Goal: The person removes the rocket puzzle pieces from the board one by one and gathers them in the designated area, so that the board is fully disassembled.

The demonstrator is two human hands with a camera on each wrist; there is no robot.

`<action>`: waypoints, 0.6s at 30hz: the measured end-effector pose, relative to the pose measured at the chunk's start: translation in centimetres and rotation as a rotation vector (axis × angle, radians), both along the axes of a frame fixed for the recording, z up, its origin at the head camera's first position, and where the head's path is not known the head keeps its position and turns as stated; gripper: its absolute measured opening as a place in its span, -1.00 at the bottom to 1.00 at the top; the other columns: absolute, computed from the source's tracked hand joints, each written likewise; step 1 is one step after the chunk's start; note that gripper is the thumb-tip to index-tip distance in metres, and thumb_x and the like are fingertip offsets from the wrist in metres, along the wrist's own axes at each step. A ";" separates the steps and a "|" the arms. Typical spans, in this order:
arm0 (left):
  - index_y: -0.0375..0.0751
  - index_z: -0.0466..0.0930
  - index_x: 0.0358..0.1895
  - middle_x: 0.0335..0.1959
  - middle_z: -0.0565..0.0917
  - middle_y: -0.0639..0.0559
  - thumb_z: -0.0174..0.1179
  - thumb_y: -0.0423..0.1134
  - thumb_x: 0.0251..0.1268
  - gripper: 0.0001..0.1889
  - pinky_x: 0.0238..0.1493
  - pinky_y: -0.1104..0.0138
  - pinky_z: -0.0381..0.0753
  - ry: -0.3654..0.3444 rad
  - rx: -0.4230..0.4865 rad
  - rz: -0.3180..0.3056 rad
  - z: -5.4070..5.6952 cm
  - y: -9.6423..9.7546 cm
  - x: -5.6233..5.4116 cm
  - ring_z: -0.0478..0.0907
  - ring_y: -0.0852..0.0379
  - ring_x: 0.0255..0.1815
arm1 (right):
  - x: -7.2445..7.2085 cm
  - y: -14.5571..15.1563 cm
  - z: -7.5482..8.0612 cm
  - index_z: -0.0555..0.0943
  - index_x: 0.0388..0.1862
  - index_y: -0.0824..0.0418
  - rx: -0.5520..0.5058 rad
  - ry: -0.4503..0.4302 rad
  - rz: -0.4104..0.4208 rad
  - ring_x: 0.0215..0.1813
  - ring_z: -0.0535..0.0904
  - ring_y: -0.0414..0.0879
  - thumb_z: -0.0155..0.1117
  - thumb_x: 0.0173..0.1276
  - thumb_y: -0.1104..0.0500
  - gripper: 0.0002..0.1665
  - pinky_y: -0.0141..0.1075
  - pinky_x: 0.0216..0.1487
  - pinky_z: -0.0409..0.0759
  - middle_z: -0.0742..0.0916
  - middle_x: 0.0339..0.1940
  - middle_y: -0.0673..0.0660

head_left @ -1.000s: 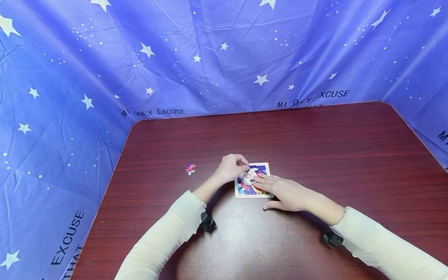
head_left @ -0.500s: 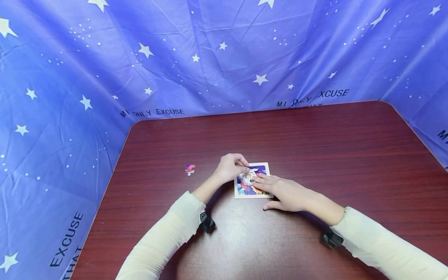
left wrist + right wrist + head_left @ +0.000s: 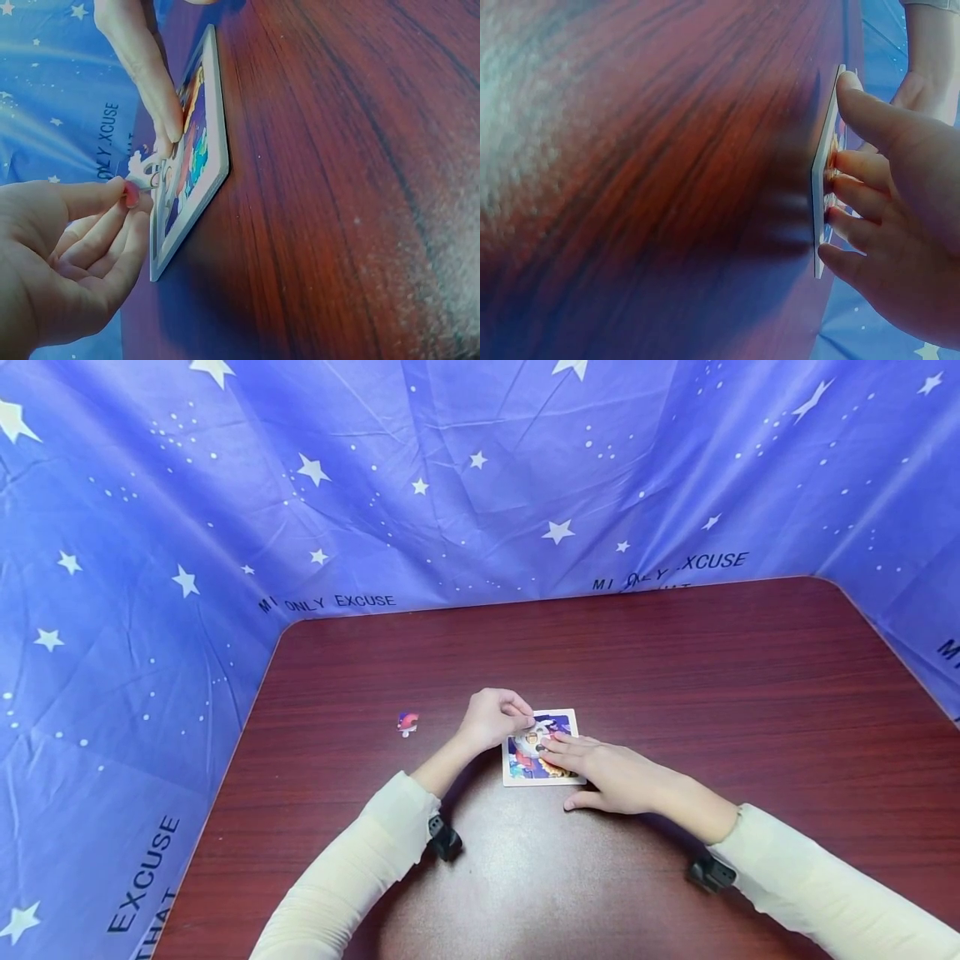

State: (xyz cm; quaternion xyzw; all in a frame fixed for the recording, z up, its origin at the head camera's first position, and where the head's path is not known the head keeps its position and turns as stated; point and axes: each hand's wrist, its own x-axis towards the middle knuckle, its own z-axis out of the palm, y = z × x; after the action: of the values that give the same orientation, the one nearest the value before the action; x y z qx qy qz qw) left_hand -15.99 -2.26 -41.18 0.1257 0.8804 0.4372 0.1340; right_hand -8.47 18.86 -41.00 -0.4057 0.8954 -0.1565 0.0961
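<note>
A square jigsaw puzzle with a pale frame [image 3: 536, 782] and a colourful cartoon picture lies on the table. Over its upper left part, my left hand [image 3: 487, 718] pinches a small puzzle piece [image 3: 131, 196], white and red, between thumb and fingertips. The left wrist view shows that piece tilted up at the picture's surface. My right hand [image 3: 618, 777] lies across the lower right of the puzzle, its fingers [image 3: 859, 191] extended onto the picture and its thumb beside the frame's near edge. Part of the picture is hidden under both hands.
A loose puzzle piece [image 3: 407, 723], red, purple and white, lies on the table left of my left hand. The dark red wooden table [image 3: 675, 677] has rounded far corners. Behind it hangs a blue curtain [image 3: 480, 510] with white stars and lettering.
Hardly anything differs: both hands keep their places on the puzzle, and the loose piece lies where it was. The head view has shifted very slightly.
</note>
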 end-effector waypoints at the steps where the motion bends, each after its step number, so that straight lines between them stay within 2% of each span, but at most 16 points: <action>1: -0.19 0.73 -0.39 -0.49 0.76 -0.05 0.36 -0.27 0.08 -0.93 -0.40 0.56 0.41 0.005 0.000 0.008 0.0 0.0 0.0 0.47 0.42 -0.58 | 0.0 0.0 0.0 0.40 0.36 0.27 0.001 0.002 0.002 0.47 0.32 0.16 0.34 0.23 -0.07 -0.21 0.05 0.39 0.36 0.45 0.43 0.23; 4: -0.20 0.74 -0.39 -0.52 0.75 -0.05 0.36 -0.27 0.08 -0.92 -0.40 0.56 0.44 -0.004 0.015 0.030 0.0 -0.1 -0.1 0.48 0.41 -0.59 | 0.0 0.0 0.1 0.39 0.36 0.27 0.002 0.000 0.004 0.47 0.32 0.16 0.33 0.24 -0.06 -0.21 0.06 0.39 0.35 0.45 0.42 0.24; 10: -0.27 0.73 -0.38 -0.48 0.77 -0.11 0.36 -0.32 0.09 -0.92 -0.45 0.52 0.60 -0.116 0.081 0.048 -0.1 -0.5 -0.2 0.57 0.37 -0.60 | 0.0 0.1 0.1 0.41 0.35 0.27 -0.012 0.011 0.008 0.45 0.34 0.17 0.32 0.25 -0.06 -0.23 0.07 0.38 0.36 0.46 0.41 0.25; 18: -0.20 0.74 -0.37 -0.49 0.78 -0.04 0.37 -0.26 0.08 -0.91 -0.55 0.51 0.46 -0.088 0.028 0.069 -0.3 -1.3 -0.3 0.51 0.38 -0.63 | -0.1 0.1 0.0 0.39 0.36 0.27 -0.003 0.000 0.011 0.46 0.33 0.17 0.31 0.26 -0.06 -0.23 0.07 0.40 0.33 0.45 0.42 0.24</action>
State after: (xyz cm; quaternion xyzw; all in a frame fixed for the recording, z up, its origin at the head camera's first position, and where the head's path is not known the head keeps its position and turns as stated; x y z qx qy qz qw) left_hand -16.26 -3.57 -41.46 0.0779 0.8712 0.4590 0.1559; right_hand -8.61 18.99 -40.98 -0.4105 0.8930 -0.1573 0.0967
